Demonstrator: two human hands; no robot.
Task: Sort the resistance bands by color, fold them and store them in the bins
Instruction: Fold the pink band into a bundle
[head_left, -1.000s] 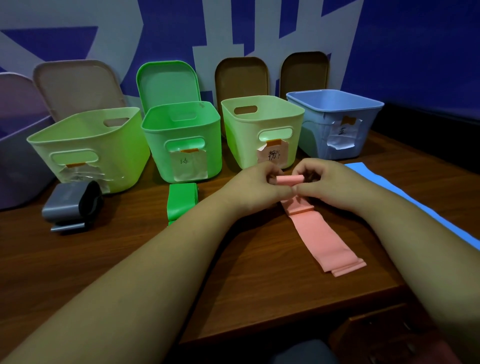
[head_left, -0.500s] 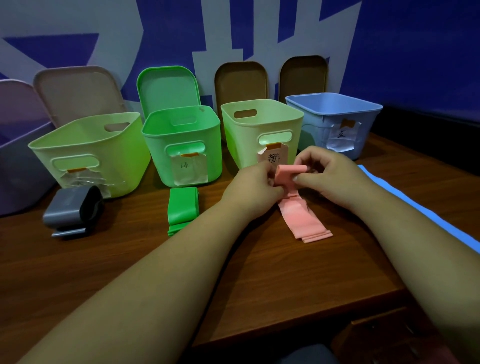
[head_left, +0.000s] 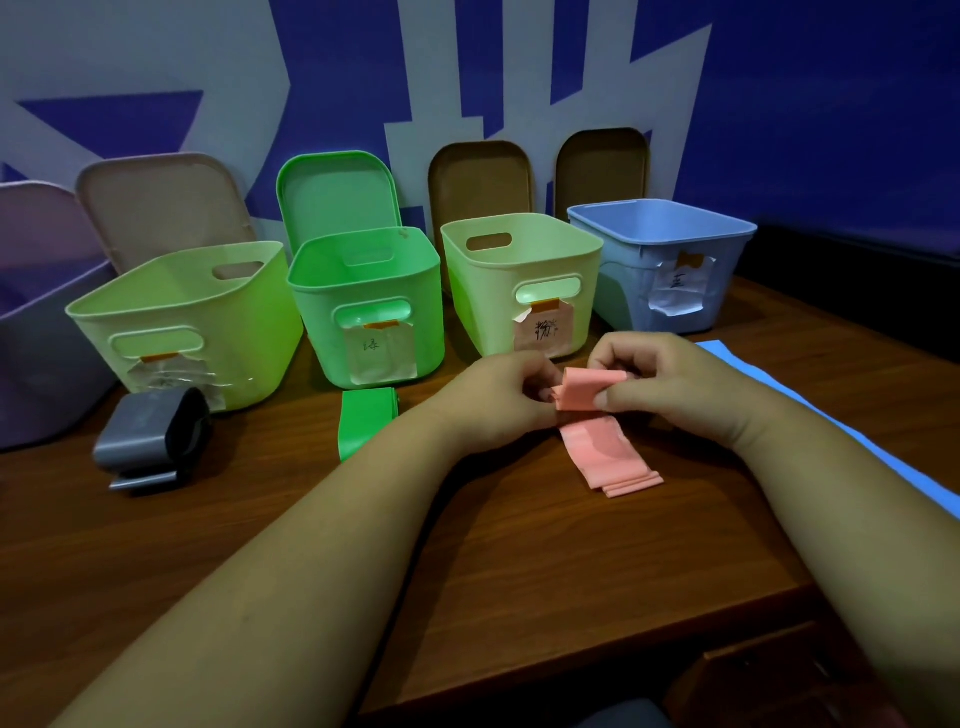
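Toward the far edge of the bench (head_left: 467, 571), my left hand (head_left: 498, 400) and right hand (head_left: 675, 387) pinched the folded end of the pink band (head_left: 602, 452), just before the pink-labelled bin (head_left: 519, 270). Its tail lay flat, long axis pointing toward the front-right corner. I judged a slack pinch would let the springy folds unroll.

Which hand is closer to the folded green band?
Left. The left hand sits just right of the green band; the right hand is farther right, beyond the pink band both pinch.
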